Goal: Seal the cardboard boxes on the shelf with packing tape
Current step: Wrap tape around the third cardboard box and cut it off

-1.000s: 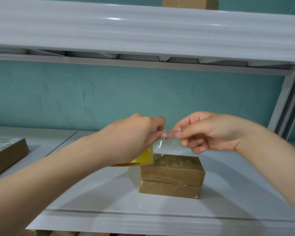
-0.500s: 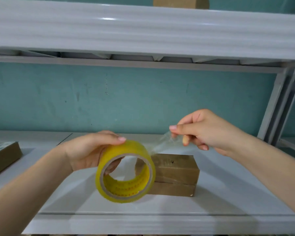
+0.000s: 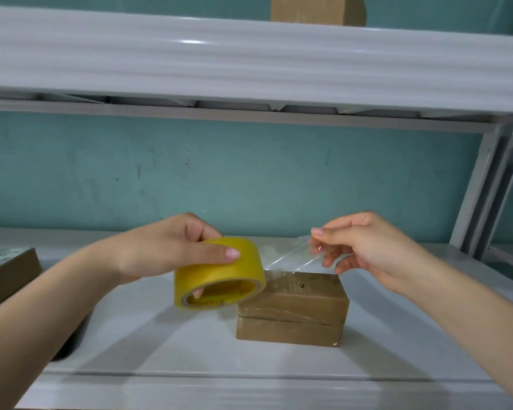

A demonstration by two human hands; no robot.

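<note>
- Noted first, as landmark: stack of two brown cardboard boxes [image 3: 292,303], one on the other, resting on the pale grey metal shelf board [image 3: 160,350], roughly mid-board.
- Above the stack: white ribbed upper shelf [image 3: 249,54], with another brown carton [image 3: 317,10] on it, cut off by the frame edge.
- Far left of the stack: flat brown box with printed top [image 3: 6,276], untouched.
- Left hand [image 3: 166,250], up and left of the stack: fingers curled over the roll, thumb flat along its outer face, one fingertip showing inside the core.
- Right hand [image 3: 365,247], above the stack's right end: thumb and forefinger pinching the free tape end, remaining fingers loosely curled.
- Yellow roll of packing tape [image 3: 219,270]: overlapping the stack's upper left corner in view; contact not determinable.
- Clear strip of tape [image 3: 290,255]: stretched between roll and right hand, above the stack's top face, apart from it.
- Change over the last second: hands together at the tape end, then apart; roll tipped over from open face towards the camera to lying nearly flat; strip lengthened.
- Judgement: end freed, length nearly spanning the stack; laying down and pressing probably next. Glossy wrinkles on the top box suggest earlier tape; unconfirmed.
</note>
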